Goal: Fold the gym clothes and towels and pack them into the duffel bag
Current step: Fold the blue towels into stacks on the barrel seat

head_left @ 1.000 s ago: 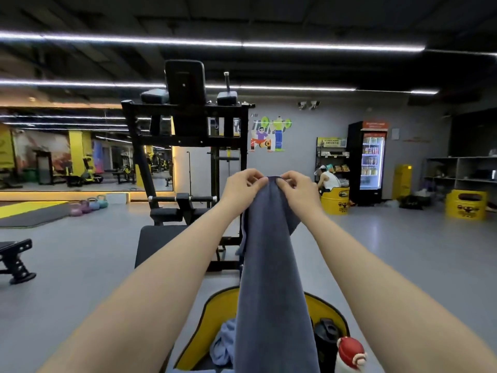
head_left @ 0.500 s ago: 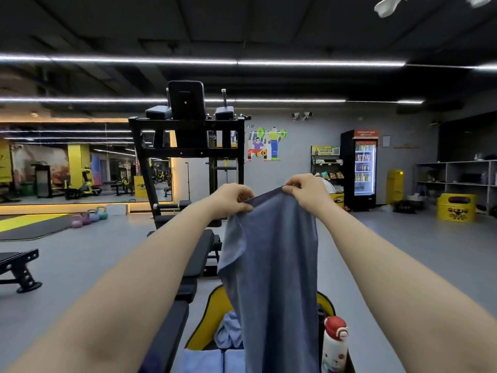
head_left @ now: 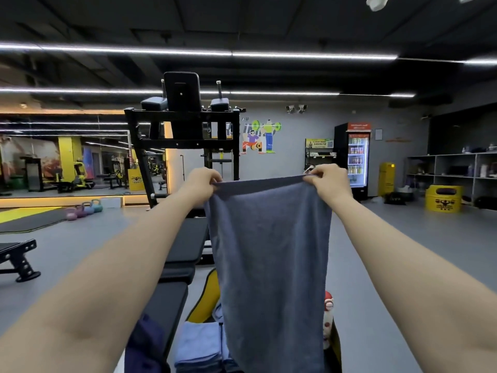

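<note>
A grey-blue towel (head_left: 271, 251) hangs spread out in front of me, held up at arm's length. My left hand (head_left: 200, 183) pinches its top left corner and my right hand (head_left: 329, 180) pinches its top right corner. Its top edge is stretched flat between them. Below, the yellow-lined duffel bag (head_left: 205, 300) lies open on the floor, mostly hidden by the towel. A folded light-blue towel (head_left: 200, 345) lies at the bag's near end. A red-and-white bottle (head_left: 328, 310) stands at the bag's right side. A dark blue garment (head_left: 146, 343) lies on the bench.
A black padded bench (head_left: 183, 254) runs forward on my left toward a tall black machine frame (head_left: 183, 130). Another bench (head_left: 16, 259) stands far left, with kettlebells (head_left: 83, 210) beyond. Grey floor stretches right to a drinks fridge (head_left: 356, 160), yellow boxes (head_left: 443, 197) and shelves.
My hands have moved apart along the towel's top edge, spreading it from a narrow bunch to its full width. The view has tilted upward.
</note>
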Demonstrator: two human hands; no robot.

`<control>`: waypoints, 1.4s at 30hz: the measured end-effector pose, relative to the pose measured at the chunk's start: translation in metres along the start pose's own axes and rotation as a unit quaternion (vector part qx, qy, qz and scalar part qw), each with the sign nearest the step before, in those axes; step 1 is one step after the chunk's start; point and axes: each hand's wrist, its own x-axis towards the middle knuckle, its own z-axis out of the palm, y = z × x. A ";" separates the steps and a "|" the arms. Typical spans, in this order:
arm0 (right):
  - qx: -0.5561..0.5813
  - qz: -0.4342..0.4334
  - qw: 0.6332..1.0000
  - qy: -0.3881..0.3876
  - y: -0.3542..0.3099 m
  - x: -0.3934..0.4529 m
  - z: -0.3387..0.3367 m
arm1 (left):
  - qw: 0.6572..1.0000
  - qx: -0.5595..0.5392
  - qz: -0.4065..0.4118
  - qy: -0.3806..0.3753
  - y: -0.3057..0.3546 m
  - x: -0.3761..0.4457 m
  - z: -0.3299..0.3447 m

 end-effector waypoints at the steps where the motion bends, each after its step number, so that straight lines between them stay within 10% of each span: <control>1: -0.004 0.006 1.000 0.023 0.001 -0.004 -0.003 | 1.000 -0.017 -0.005 0.019 0.001 -0.003 -0.001; 17: 0.012 0.015 0.995 0.098 -0.010 -0.014 -0.010 | 0.984 -0.143 -0.054 0.094 0.015 -0.007 -0.001; 42: -0.045 0.161 0.980 -0.113 0.128 -0.066 0.161 | 0.966 -0.147 -0.211 -0.029 -0.110 -0.029 0.187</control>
